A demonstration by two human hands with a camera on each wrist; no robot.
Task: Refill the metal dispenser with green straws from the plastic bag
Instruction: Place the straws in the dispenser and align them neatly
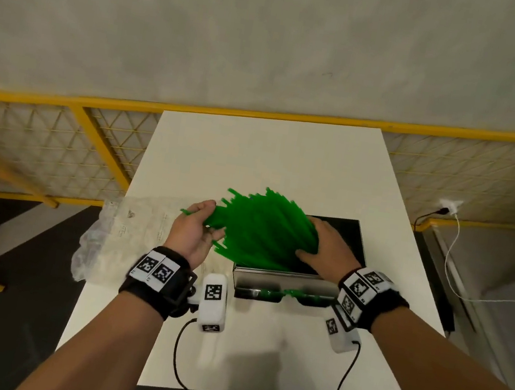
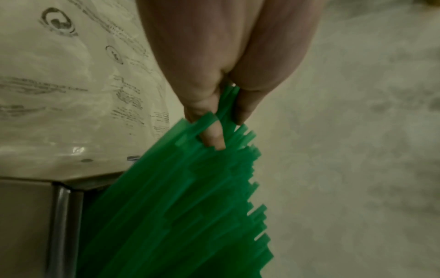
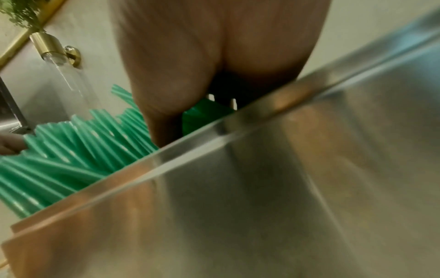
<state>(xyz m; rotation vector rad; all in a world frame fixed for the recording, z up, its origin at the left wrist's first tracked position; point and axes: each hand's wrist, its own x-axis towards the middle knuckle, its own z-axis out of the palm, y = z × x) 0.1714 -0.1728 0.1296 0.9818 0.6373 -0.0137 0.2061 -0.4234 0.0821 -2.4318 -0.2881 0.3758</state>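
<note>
Both hands were on one big fanned-out bunch of green straws (image 1: 264, 226), right over the open top of the metal dispenser (image 1: 282, 283) on the white table (image 1: 257, 147). Left hand (image 1: 194, 232) pinched the loose outer ends between thumb and fingers, palm turned up-ish, wrist bent back a bit. Right hand (image 1: 326, 242) was curled round the packed end, knuckles up, sitting just above the dispenser's rim, and in the right wrist view the straws poked up past the steel wall. So hands were apart, each clamped on its own end of the same bunch.

My take on doing this bit well: the straws were splayed like a fan, so they'd want squeezing parallel first, then laying down lengthwise and level into the box. Drop one end first and they'd probably jam crosswise. A few looked ready to slide out near the left thumb.

Plastic bag (image 1: 121, 234) lay flat and looked empty, hanging off the table's left edge. Some green also showed at the dispenser's front slot.
</note>
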